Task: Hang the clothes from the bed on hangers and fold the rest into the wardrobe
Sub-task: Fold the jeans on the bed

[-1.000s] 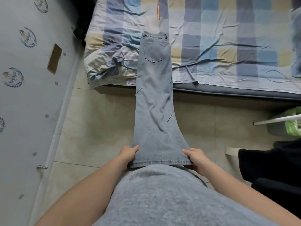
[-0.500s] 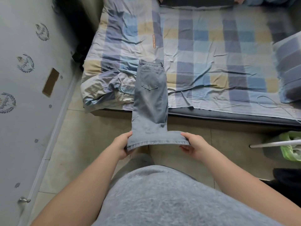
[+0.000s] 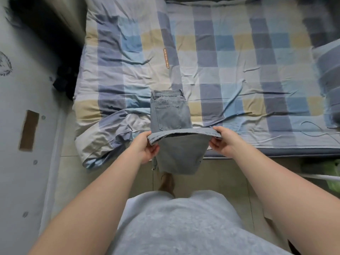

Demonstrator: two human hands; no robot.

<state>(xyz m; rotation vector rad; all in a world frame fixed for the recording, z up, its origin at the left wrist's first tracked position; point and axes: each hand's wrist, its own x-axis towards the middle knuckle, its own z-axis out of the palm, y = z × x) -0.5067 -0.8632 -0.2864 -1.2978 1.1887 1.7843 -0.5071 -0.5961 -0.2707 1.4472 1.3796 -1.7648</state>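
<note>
We hold a pair of light blue jeans [image 3: 170, 115] by the leg hems at the front edge of the bed [image 3: 239, 70]. Our left hand [image 3: 147, 147] pinches the left corner of the hems, thumb on top and fingers curled beneath. Our right hand [image 3: 225, 142] pinches the right corner the same way. The waistband and back pocket lie flat on the checked sheet near the bed's front edge, towards its left corner. The legs are doubled back, and the fold sags below our hands in front of the grey mattress side [image 3: 276, 151], over the tiled floor [image 3: 88, 181]. A bare foot [image 3: 166, 183] shows beneath the fold, above our grey shirt [image 3: 174, 227]. At the right edge of the view sit a green bag [image 3: 331, 172] and a white rod [image 3: 322, 177].
</note>
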